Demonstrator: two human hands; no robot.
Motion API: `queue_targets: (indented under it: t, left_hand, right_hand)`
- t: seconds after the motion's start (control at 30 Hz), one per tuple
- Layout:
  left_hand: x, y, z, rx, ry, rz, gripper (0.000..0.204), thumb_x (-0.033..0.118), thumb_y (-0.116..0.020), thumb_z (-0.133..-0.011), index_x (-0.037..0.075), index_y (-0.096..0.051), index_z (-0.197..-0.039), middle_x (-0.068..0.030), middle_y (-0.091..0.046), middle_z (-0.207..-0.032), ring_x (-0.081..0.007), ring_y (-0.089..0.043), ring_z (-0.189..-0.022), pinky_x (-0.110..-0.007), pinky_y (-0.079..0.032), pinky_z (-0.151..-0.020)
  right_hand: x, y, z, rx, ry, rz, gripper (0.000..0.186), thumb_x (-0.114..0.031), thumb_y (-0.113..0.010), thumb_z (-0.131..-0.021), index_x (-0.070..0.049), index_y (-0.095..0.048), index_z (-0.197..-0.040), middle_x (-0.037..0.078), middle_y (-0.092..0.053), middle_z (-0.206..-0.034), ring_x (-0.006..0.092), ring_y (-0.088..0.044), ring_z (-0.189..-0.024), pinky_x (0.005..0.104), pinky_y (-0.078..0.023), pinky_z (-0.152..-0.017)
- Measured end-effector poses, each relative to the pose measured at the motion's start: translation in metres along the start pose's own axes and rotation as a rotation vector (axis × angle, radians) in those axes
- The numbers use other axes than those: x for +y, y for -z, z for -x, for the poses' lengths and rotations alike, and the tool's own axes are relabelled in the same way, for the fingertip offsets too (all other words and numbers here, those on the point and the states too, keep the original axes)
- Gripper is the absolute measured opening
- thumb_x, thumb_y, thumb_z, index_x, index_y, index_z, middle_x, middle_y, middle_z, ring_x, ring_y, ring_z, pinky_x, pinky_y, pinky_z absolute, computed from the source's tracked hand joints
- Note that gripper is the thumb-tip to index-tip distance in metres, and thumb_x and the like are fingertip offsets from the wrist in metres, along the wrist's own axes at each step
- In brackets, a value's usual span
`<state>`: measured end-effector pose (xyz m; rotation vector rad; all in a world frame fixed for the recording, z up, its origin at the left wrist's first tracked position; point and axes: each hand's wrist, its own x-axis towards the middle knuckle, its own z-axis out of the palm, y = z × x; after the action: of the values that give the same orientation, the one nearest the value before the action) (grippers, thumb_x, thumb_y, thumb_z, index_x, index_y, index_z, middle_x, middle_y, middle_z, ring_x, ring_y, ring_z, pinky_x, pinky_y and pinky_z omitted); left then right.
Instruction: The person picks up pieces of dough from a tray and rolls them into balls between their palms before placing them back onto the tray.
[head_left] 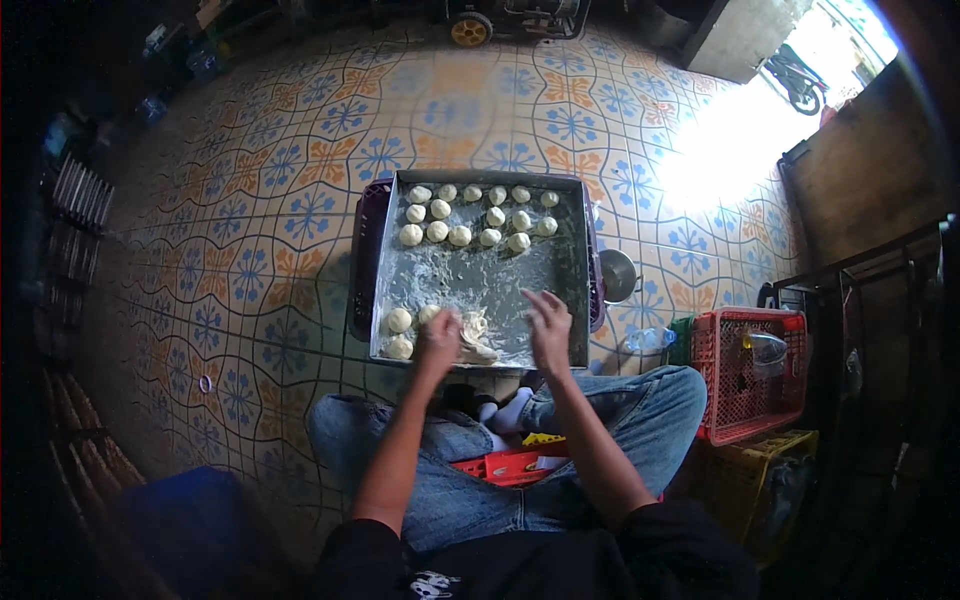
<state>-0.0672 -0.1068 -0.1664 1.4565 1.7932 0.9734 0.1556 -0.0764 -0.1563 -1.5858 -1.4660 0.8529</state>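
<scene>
A square metal tray (480, 275), dusted with flour, lies in front of me. Rows of round dough balls (460, 235) fill its far part, and a few more dough balls (399, 320) sit in the near left corner. My left hand (438, 342) is closed low over the near edge, between those balls and a loose, torn lump of dough (478, 336). Whatever is inside its fingers is hidden. To the right of the lump, my right hand (549, 328) hovers above the tray with its fingers apart, apparently holding nothing.
A dark purple crate (368, 255) shows under the tray. Right of it are a metal bowl (617, 275), a clear plastic bottle (650, 340), a red crate (750, 400) and a yellow crate (755, 480). A wheeled machine (470, 28) stands at the far side of the tiled floor.
</scene>
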Motion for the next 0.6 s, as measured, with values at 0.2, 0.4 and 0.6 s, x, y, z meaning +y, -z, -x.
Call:
queue_targets:
  t: [0.2, 0.4, 0.6]
  left_hand:
    - [-0.058, 0.084, -0.036, -0.051, -0.199, -0.769, 0.028, 0.030, -0.072, -0.088, 0.008, -0.069, -0.106, -0.0137, -0.066, -0.105, -0.0350, -0.061, -0.105, -0.049, -0.050, -0.088]
    - [-0.095, 0.096, -0.054, -0.413, -0.406, -1.190, 0.040, 0.035, -0.080, -0.076, 0.012, -0.072, -0.108, -0.0066, -0.065, -0.112, -0.0260, -0.057, -0.113, -0.047, -0.043, -0.098]
    - [-0.077, 0.100, -0.051, -0.324, -0.426, -1.022, 0.024, 0.025, -0.076, -0.079, 0.013, -0.072, -0.100, -0.0027, -0.065, -0.109, -0.0262, -0.057, -0.111, -0.047, -0.042, -0.091]
  right_hand:
    - [0.041, 0.063, -0.009, -0.058, 0.025, -0.013, 0.032, -0.027, -0.054, -0.100, -0.009, -0.076, -0.115, 0.018, -0.064, -0.117, 0.0315, -0.055, -0.121, 0.0400, -0.042, -0.107]
    - [0.066, 0.057, 0.001, -0.080, -0.114, -0.089, 0.031, -0.030, -0.059, -0.099, -0.008, -0.076, -0.112, 0.016, -0.065, -0.115, 0.0308, -0.059, -0.116, 0.0387, -0.044, -0.104]
    - [0.047, 0.047, 0.009, -0.151, 0.006, -0.072, 0.022, -0.023, -0.069, -0.095, -0.008, -0.074, -0.111, 0.016, -0.061, -0.116, 0.0265, -0.064, -0.098, 0.0368, -0.054, -0.085]
